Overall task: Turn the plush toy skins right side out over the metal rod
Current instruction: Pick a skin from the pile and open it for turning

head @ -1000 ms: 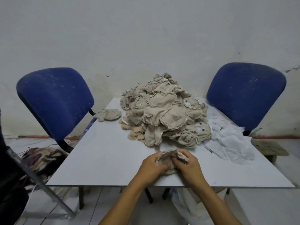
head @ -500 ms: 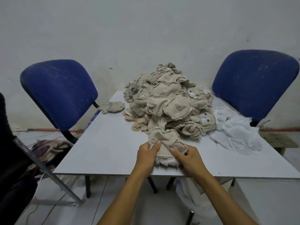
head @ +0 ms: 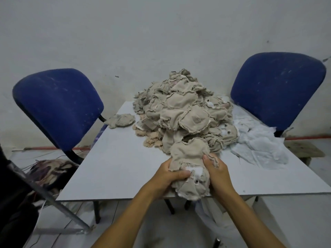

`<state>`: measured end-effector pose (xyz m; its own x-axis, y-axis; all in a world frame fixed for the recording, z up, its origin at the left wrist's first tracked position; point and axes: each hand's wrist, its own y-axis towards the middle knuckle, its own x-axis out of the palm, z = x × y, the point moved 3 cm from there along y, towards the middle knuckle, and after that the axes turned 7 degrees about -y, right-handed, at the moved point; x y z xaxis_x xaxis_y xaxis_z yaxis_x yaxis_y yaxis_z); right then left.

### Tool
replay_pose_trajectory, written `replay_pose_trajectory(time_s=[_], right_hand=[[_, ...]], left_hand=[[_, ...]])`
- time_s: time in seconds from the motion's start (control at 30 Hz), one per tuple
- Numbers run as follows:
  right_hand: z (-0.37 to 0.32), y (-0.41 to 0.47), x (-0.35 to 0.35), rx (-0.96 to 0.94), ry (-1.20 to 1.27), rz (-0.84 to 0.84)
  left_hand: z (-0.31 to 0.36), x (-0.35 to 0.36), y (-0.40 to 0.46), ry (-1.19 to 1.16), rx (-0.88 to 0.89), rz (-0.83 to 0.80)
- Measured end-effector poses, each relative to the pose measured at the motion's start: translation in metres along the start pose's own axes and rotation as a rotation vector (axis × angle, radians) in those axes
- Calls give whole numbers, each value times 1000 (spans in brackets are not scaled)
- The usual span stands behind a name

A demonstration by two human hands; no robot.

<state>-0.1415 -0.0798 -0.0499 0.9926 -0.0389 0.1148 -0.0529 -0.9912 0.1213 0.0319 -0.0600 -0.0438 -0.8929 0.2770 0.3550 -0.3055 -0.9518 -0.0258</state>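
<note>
- Skin (head: 189,158), beige plush, inside out with raw seams showing — held at the table's near edge between both hands; its upper lobe stands above the grip, its lower part with white lining hangs below the grip over the edge.
- Left hand (head: 171,174): fingers curled round the skin's left side, thumb pressing across the front. Probably bunching the cloth to find its opening.
- Right hand (head: 217,171): thumb and fingers pinch the skin's right side, opposite the left hand, so the piece is stretched between them.
- Pile of skins (head: 180,111): just beyond the grip, touching the held piece's upper lobe — stock within easy reach.
- Single skin (head: 122,120): beyond and left of the grip, apart from the pile; whether finished, cannot tell.
- White cloth (head: 258,142): beyond and right of the grip, beside the pile.
- Table (head: 114,167): white top, bearing everything above.
- Blue chairs, left (head: 57,106) and right (head: 277,88), flanking the table's far end.
- Dark rod tip (head: 217,242): below the grip, near the floor; possibly the metal rod, too little visible to say.
</note>
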Motion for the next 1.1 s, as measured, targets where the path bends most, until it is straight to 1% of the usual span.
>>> replay_pose_trajectory(time_s=[0.03, 0.1, 0.17, 0.27, 0.3, 0.37, 0.43, 0.57, 0.63, 0.67, 0.77, 0.8, 0.87, 0.9, 0.93, 1.0, 1.03, 1.07, 1.1], right_hand=[[0, 0, 0, 0, 30, -35], [2, -1, 1, 3, 70, -136], [2, -1, 1, 9, 37, -207], [5, -3, -2, 32, 18, -203], [2, -4, -5, 39, 53, -171], [-2, -5, -12, 50, 179, -116], [-5, -6, -12, 46, 217, -139], [-10, 2, 1, 14, -21, -219], [-10, 2, 5, 14, -74, -267], [-10, 1, 6, -12, -107, -284], [-13, -2, 7, -143, -332, -341], [-12, -3, 6, -163, -342, -358], [-12, -6, 3, -139, -219, -300], [-12, -6, -1, -133, -168, -227], [-13, -6, -5, -131, -125, -149], [-12, -4, -14, -114, -20, -25], [-11, -5, -16, -108, -2, 5], [-11, -5, -17, -116, -27, 28], [-11, -4, -18, -130, -81, 51]], left_hand=[[2, 1, 2, 39, 11, 15], [11, -4, 9, 56, 75, 126], [22, -6, 18, 37, 138, 229], [22, -1, 24, 54, 143, 353], [19, 4, 23, 37, 132, 359], [15, 16, 20, -51, 80, 304], [11, 17, 16, -74, 43, 254], [15, -12, 9, 147, 50, 315], [9, -25, 5, 175, 42, 332], [8, -28, 5, 185, 43, 348], [7, -27, 7, 156, 80, 398], [8, -23, 10, 143, 106, 407], [13, -11, 23, 121, 140, 460], [14, -4, 31, 104, 133, 499], [15, 7, 38, 65, 119, 503], [15, 29, 52, -104, 77, 394], [14, 38, 55, -188, 58, 328], [14, 42, 55, -235, 50, 264], [14, 44, 55, -214, 48, 215]])
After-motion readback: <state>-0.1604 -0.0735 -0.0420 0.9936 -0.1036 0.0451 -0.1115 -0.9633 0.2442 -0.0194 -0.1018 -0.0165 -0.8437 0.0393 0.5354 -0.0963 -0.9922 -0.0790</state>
